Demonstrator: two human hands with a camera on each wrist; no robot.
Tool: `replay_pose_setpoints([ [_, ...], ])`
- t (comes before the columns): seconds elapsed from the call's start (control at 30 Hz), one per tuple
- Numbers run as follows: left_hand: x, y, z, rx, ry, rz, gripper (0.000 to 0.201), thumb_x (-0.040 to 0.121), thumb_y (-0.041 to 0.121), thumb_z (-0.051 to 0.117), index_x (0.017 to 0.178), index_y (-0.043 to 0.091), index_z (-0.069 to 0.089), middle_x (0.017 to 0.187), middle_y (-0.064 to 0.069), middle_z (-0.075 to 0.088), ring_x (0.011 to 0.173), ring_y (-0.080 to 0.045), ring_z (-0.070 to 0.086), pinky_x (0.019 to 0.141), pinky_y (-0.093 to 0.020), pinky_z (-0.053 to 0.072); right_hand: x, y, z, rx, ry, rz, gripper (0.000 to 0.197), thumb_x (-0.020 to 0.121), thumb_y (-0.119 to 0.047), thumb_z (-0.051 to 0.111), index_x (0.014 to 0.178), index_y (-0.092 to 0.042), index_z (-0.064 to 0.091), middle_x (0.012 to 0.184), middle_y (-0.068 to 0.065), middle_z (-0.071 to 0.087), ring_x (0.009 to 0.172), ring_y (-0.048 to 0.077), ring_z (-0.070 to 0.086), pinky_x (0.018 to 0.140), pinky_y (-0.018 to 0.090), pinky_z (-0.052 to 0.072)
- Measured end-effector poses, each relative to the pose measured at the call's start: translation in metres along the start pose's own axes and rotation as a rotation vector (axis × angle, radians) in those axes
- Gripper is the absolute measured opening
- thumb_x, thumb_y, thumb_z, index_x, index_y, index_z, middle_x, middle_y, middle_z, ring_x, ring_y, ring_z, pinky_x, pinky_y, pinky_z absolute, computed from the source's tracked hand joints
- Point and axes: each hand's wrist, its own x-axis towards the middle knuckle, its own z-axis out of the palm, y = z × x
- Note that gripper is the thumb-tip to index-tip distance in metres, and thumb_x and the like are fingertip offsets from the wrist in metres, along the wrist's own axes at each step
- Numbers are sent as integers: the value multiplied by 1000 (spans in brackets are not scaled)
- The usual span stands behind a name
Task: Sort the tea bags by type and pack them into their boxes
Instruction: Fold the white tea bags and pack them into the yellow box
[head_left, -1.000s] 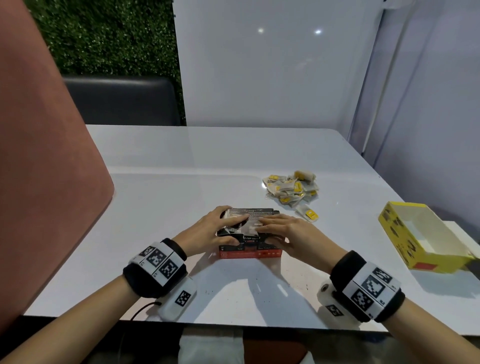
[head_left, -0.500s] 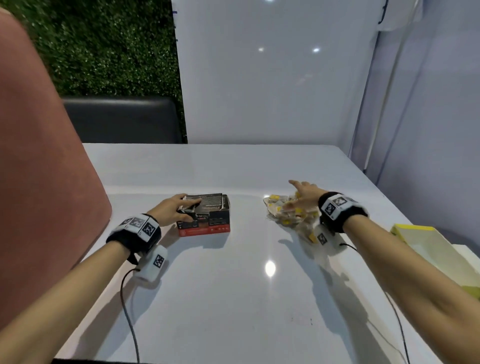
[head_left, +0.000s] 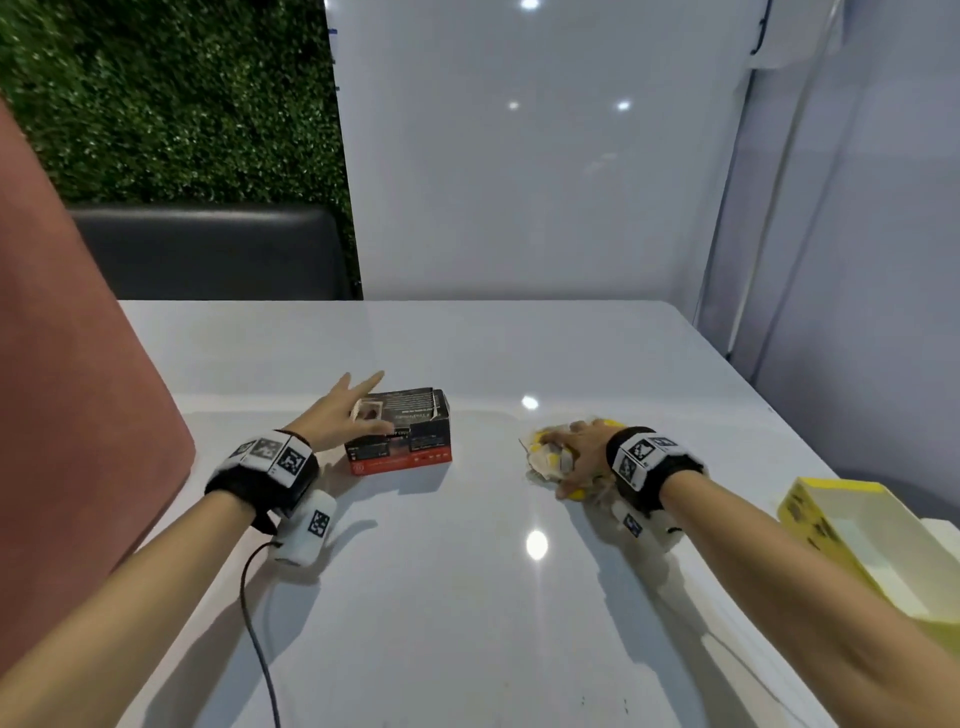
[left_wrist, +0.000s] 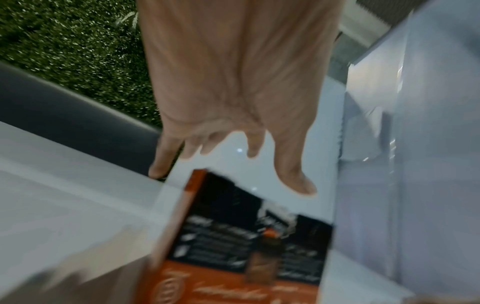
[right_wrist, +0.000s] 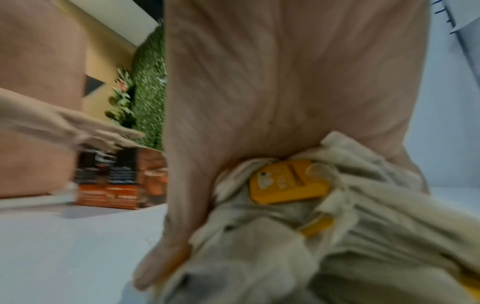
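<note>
The heap of yellow-tagged tea bags (head_left: 551, 457) lies right of centre on the white table (head_left: 467, 597), gathered under the right hand (head_left: 582, 454), whose fingers curl round it. The black-and-red tea box (head_left: 402, 435) stands well apart to the left; the left hand (head_left: 337, 418), fingers spread, seems just off its near corner. A yellow box (head_left: 852, 540) sits open at the far right.

Glossy white table (head_left: 467, 597), printed cardboard box (head_left: 410, 447), papery tea bags (head_left: 548, 457)

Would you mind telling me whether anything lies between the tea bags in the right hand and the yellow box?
Nothing visible: the right hand grips the tea bags, and only bare table shows before the open yellow box.
</note>
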Motion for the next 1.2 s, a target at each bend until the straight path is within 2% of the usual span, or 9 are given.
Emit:
replay_pose_setpoints([
  [0.13,-37,39,-1,-66,57,116,83,82,52,60,148,39,12,159,-12,2,144,-30,18,117,-44,18,-42,-31,24,13,2,-84,94,66,-65,67,143,-41,19,140,7,35,130,36,32,106,53,31],
  [0.27,-85,68,21,-30,-202,291,107,60,80,56,146,44,4,159,-4,4,145,-21,10,117,-37,15,-89,-74,57,-16,42,-205,98,63,-63,70,142,-42,18,143,6,30,130,36,28,104,56,31],
  [0.43,-131,84,63,118,-553,398,116,65,54,75,139,52,-15,159,0,-5,146,-14,-8,120,-41,8,-125,-138,73,-78,27,-350,99,64,-58,73,144,-39,18,148,14,22,136,41,16,105,68,19],
  [0.53,-139,80,65,99,-561,379,121,63,47,80,137,53,-16,160,1,1,146,-13,-2,120,-40,10,-124,-164,72,-63,-3,-358,93,62,-57,75,140,-39,28,149,11,24,137,41,15,104,68,22],
  [0.67,-149,76,56,71,-508,330,135,42,72,68,144,40,-14,159,5,7,144,-9,9,114,-21,16,-129,-163,65,27,2,-363,105,61,-61,75,144,-41,14,154,10,15,141,39,9,104,69,24],
  [0.83,-163,63,50,69,-445,291,118,45,85,56,137,56,-12,159,1,0,146,-11,-1,117,-29,10,-170,-74,29,461,274,-261,89,79,-54,62,147,-39,8,159,1,11,145,21,13,116,52,17],
  [1.0,-171,82,63,186,-430,319,92,75,61,58,142,52,-5,159,-7,-5,146,-21,-7,118,-44,12,-194,78,41,326,343,505,63,87,-38,60,134,-3,37,137,20,46,127,34,44,103,43,37],
  [1.1,-157,122,84,415,-415,475,82,87,49,54,146,45,-3,159,-8,-6,146,-26,-10,115,-58,10,-206,105,60,179,273,548,27,79,-19,67,102,-16,53,112,12,62,104,30,57,85,38,48],
  [1.2,-144,176,110,611,-425,770,64,96,33,44,150,31,9,159,-6,1,147,-23,-3,114,-59,13,-181,145,103,82,235,518,37,47,-18,63,70,-38,43,71,-9,58,70,23,62,64,37,54],
])
